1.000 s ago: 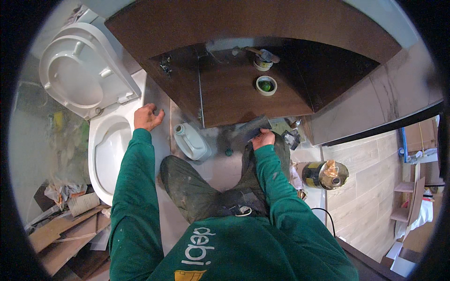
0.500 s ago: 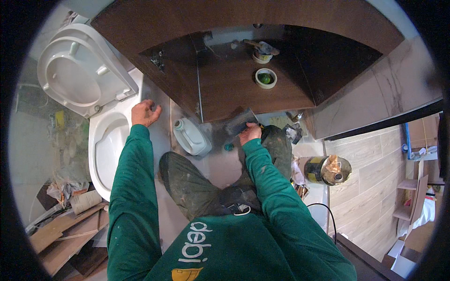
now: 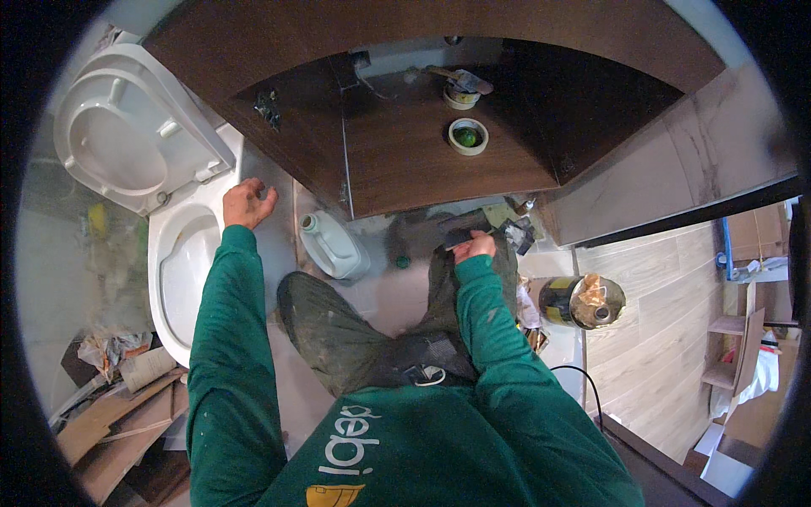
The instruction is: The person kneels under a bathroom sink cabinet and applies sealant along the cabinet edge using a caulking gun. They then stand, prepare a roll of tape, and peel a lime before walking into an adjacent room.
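I am kneeling in front of a dark wooden cabinet (image 3: 422,169). My left hand (image 3: 247,203) holds nothing. Its fingers are loosely bent as it leans on the edge of the white toilet bowl (image 3: 182,270). My right hand (image 3: 475,246) rests on my right knee, shut on a small dark flat tool (image 3: 454,237) that points left. A white plastic jug (image 3: 331,247) stands on the floor between my hands, right below the cabinet's front edge.
Two rolls of tape (image 3: 467,135) lie on the cabinet's bottom board, the farther one with a brush (image 3: 460,80) across it. A metal can (image 3: 579,300) lies on the floor to my right. Cardboard scraps (image 3: 118,414) are piled at the left, and the toilet lid (image 3: 127,139) stands up.
My right hand shifted slightly left and came back over the knee. My left hand stayed at the toilet's edge. The view now looks deeper into the cabinet.
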A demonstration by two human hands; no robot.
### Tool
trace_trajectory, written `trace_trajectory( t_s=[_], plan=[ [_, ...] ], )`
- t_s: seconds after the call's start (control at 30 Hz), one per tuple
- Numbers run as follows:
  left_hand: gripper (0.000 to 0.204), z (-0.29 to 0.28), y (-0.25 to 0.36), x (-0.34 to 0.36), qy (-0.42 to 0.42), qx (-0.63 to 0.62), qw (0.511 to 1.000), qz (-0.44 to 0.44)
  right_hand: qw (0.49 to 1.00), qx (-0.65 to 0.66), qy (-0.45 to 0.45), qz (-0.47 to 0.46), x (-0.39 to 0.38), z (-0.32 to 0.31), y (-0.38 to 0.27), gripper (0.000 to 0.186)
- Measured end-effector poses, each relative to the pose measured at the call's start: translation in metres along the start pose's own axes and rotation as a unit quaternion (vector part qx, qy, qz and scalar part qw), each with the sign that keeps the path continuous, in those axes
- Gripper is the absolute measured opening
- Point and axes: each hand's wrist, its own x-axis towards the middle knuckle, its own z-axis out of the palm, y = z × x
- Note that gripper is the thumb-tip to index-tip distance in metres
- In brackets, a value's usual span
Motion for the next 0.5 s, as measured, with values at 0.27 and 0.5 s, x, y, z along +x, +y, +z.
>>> trace_trajectory(
  t_s=[0.27, 0.5],
  plan=[
    [0.036, 0.000, -0.009, 0.001, 0.005, -0.030, 1.000, 0.008, 0.993, 0.074, -0.093, 0.023, 0.116, 0.019, -0.003, 0.019],
    [0.037, -0.003, -0.003, 0.002, 0.007, -0.027, 0.999, -0.028, 0.897, -0.339, -0.269, -0.093, 0.106, 0.086, 0.257, 0.029]
  ],
)
